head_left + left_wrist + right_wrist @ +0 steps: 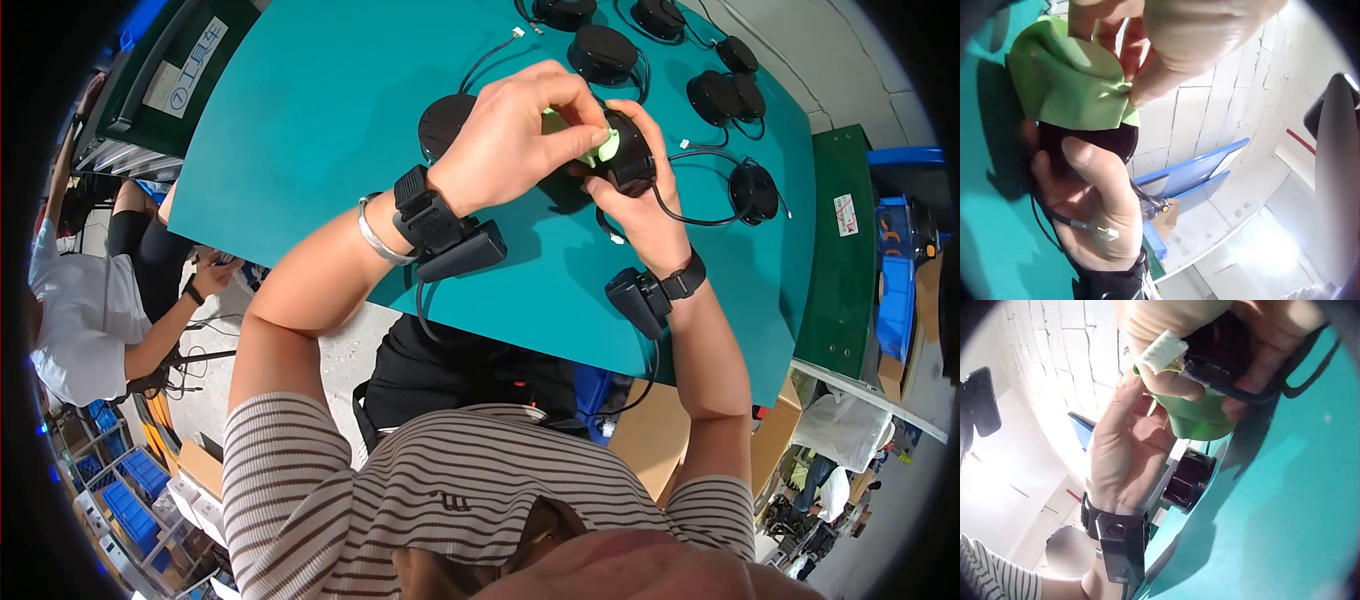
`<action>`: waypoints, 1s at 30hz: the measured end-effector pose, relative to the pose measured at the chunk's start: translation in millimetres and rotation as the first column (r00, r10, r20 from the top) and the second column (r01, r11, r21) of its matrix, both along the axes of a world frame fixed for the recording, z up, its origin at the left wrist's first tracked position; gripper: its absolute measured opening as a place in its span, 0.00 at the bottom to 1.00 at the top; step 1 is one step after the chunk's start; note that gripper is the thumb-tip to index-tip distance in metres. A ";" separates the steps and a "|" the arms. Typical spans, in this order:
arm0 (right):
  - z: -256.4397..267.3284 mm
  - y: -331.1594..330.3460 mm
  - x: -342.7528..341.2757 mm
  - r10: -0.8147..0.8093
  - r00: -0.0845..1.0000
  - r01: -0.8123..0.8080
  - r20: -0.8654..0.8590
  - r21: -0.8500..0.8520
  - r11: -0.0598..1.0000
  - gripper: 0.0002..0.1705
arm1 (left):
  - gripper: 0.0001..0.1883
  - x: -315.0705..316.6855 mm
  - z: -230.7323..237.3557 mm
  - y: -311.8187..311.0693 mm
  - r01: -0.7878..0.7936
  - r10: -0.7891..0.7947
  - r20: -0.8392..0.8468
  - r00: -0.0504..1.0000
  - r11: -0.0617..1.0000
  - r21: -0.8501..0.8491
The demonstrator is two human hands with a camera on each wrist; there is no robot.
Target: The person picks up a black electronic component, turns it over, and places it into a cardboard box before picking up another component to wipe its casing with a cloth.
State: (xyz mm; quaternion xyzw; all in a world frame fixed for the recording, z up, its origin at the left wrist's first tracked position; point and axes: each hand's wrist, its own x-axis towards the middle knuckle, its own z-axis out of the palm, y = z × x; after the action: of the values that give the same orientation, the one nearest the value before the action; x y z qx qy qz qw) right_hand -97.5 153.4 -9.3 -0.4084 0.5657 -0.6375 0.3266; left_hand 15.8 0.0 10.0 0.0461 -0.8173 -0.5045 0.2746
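Note:
My left hand [510, 140] [1191, 34] [1125, 453] pinches the edge of a light green cloth-like piece [608, 148] [1072, 94] [1200, 419] between thumb and fingers. The green piece covers one end of a round black part [633, 160] [1124, 140] [1222, 344]. Around this black part curl the fingers and thumb of my right hand [645, 205] [1107, 200] [1169, 319], holding it above the table. A dark cable with a white connector [1108, 234] [1164, 351] hangs by the right hand.
Several round black parts with cables lie on the teal table [320, 120], one [446, 126] beside my left hand and another [753, 191] right of my right hand. Green cabinets [840, 240] flank the table. Another person [95, 310] sits at the left.

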 end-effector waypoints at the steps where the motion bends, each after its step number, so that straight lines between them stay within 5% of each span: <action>1: -0.2 0.8 -0.6 0.004 1.000 -0.004 -0.018 -0.017 1.000 0.41 | 0.04 0.4 -1.1 1.8 0.049 -0.049 0.003 0.999 0.998 0.043; 8: 0.1 0.0 0.0 -0.003 1.000 0.003 0.000 0.034 0.999 0.41 | 0.04 -1.8 -2.3 -3.6 -0.019 0.019 0.000 1.000 1.000 0.019; 14: -0.2 -0.8 0.9 -0.013 0.999 0.013 -0.033 0.004 1.000 0.41 | 0.03 0.3 0.9 0.4 0.077 -0.079 0.014 0.997 0.995 0.066; 17: -2.0 -0.4 -1.6 -0.004 0.999 0.003 0.038 0.029 1.000 0.42 | 0.02 0.6 2.2 -0.2 0.003 -0.003 -0.014 1.000 0.999 -0.046; 20: -8.7 0.3 -6.0 -0.024 0.992 0.020 -0.120 -0.034 0.999 0.42 | 0.04 0.4 -0.3 5.1 0.096 -0.095 -0.064 0.993 0.995 0.014; 24: 1.5 0.7 0.2 -0.001 1.000 0.001 -0.006 0.027 1.000 0.41 | 0.04 -2.1 -3.6 -5.4 -0.113 0.108 -0.042 0.993 0.983 -0.146; 30: 1.4 2.4 -1.8 0.007 0.999 -0.008 0.033 0.044 0.999 0.42 | 0.05 -6.8 -10.2 -12.4 -0.176 0.176 -0.024 0.984 0.984 0.014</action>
State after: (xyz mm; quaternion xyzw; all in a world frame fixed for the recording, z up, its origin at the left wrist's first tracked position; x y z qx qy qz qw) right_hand -99.2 155.7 -7.9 -0.3929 0.5727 -0.6304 0.3469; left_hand 9.0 -12.4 -0.2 0.1132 -0.8036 -0.4835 0.3281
